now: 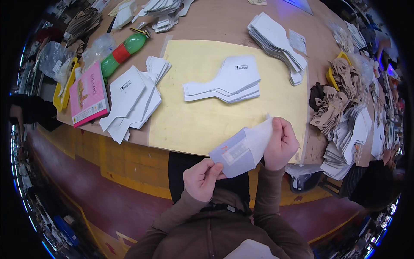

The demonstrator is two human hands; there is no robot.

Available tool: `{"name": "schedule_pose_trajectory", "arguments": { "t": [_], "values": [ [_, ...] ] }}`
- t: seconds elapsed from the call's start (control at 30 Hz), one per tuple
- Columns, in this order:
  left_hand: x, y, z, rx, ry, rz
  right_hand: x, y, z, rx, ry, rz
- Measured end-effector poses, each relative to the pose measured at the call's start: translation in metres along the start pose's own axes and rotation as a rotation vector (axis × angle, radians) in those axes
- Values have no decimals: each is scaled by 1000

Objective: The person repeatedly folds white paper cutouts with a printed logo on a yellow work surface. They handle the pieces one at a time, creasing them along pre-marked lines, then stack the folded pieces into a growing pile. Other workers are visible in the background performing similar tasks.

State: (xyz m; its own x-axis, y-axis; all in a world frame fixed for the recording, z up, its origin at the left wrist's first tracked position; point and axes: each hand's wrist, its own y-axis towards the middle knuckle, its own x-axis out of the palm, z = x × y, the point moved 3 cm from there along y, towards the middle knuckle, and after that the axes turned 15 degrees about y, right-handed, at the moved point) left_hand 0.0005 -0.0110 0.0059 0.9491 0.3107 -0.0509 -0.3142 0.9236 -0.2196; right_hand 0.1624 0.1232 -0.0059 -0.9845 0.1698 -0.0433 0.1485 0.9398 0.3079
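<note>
Held piece [235,151] over the front edge of the worktop [215,26], apparently unfinished.
Near the left edge lies a pink book [89,94], its cover lettered and barcoded; beside it, by the front edge, the left pile [129,99] of white pieces bears a small dark logo [125,85]. The left hand [200,178] pinches the lower left corner of the held piece, whose print [236,154] is too small to read. The middle pile [228,82], on the yellow sheet [172,125], bears a like logo [241,67]. The right hand [281,142] grips the held piece's white right end between thumb and fingers. The right pile [274,41], toward the back edge, shows no print. Brown bundles [332,105] and a white stack [349,138] line the right edge. Which piles are done and which remain, I cannot tell.
</note>
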Motion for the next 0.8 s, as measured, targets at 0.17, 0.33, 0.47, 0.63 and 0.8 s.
{"name": "schedule_pose_trajectory", "arguments": {
  "t": [0.17, 0.33, 0.47, 0.63, 0.8],
  "values": [
    [-2, -1, -10, -59, -70, -14, 3, -2, 13, 55, -1, -14],
    [-2, -1, -10, -75, -52, -16, 6, -3, 3, 99, -5, 19],
    [-3, 4, -9, -33, 127, -42, 23, -4, -21, -213, -125, -241],
    [-1, 11, -21, -111, -13, -3, 19, 6, -14, 13, -115, -100],
    [-7, 8, -29, -86, -28, 59, 6, 17, -2, 141, -76, 47]
  ]
}}
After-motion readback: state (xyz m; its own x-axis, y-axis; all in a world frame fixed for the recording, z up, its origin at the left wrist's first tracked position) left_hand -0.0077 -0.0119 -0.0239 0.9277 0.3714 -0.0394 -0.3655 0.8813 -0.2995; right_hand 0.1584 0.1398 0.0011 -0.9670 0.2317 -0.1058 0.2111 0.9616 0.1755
